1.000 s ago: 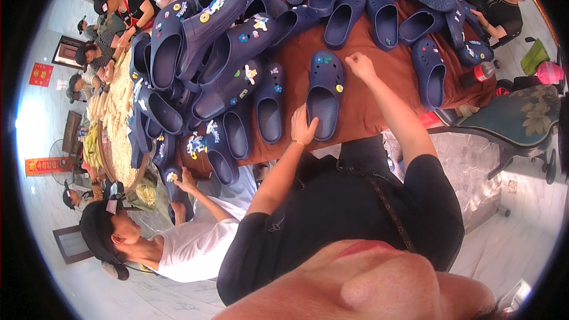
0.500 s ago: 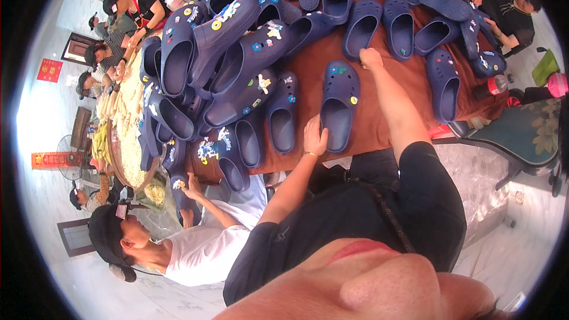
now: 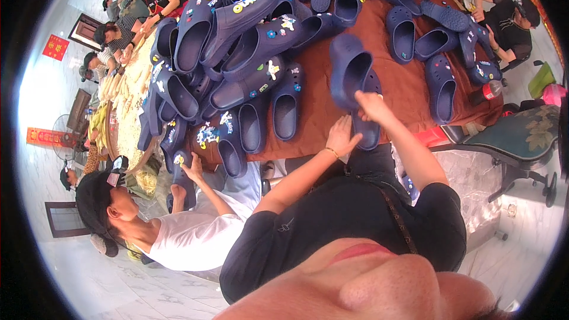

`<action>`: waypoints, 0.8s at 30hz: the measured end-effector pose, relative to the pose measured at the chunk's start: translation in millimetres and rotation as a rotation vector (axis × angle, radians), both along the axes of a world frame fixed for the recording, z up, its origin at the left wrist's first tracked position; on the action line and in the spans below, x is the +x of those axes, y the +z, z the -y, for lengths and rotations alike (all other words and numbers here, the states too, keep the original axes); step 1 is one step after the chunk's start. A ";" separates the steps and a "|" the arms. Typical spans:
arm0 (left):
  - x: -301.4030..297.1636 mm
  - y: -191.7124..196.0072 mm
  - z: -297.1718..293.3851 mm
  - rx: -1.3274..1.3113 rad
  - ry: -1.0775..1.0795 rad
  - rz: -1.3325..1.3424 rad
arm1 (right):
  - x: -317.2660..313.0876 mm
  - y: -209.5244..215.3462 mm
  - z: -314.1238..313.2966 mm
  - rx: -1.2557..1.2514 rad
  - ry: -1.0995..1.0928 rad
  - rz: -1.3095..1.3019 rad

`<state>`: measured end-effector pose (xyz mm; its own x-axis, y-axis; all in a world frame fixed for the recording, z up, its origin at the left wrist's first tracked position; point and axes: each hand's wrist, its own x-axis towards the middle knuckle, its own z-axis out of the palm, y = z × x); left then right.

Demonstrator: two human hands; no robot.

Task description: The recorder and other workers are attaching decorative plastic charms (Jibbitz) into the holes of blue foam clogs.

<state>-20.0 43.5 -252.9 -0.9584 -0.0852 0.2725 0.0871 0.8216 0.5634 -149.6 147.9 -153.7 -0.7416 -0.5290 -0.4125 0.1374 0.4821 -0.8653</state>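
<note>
Workshop: workers (image 3: 133, 219) around a table (image 3: 409, 92) heaped with clogs (image 3: 249, 41)

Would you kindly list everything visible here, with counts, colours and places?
Held clog: one, navy, raised in the right hand.
Second clog: one, navy, under it at the table edge.
Other clogs: many, navy, some with charms, piled left and spread on top.
Tablecloth: one, brown.
Chair: one, green, right.
Co-worker: white shirt, lower left; others along the far edges.
Left hand: at the table edge.
Right hand: gripping the held clog.

Blk tee, thin bracelet on left hand (image 3: 342, 136).
</note>
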 end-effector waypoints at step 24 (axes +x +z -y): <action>19.0 3.6 40.9 -0.262 -0.003 0.074 | 18.4 -95.9 -92.7 0.590 -0.305 -0.723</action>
